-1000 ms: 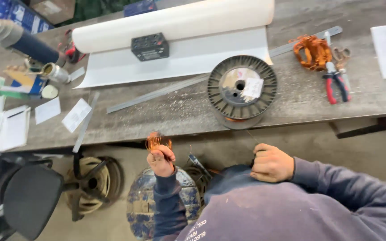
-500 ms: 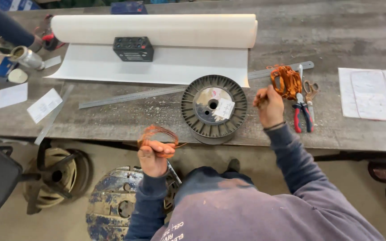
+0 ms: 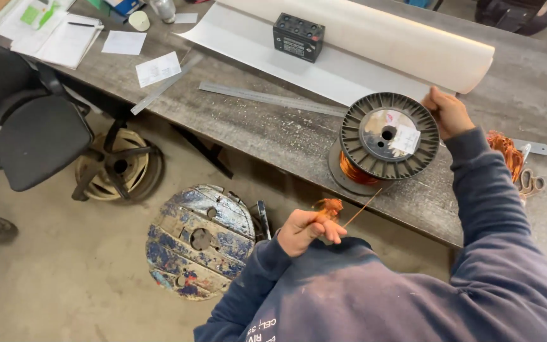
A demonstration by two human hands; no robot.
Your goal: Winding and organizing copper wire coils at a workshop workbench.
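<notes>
Two hands busy, left hand (image 3: 303, 231) pinching copper wire (image 3: 362, 208), right hand (image 3: 447, 113) gripping spool (image 3: 389, 136) rim

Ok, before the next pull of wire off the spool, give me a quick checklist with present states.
1. Left hand grips the copper wire: ok.
2. Wire runs clear from spool to hand: ok.
3. Right hand steadies the spool's far rim: ok.
4. Spool sits fully on the table: not ok, its base reaches the edge.
5. Ruler clear of the spool: ok.
6. Wire free of kinks: cannot tell.
</notes>
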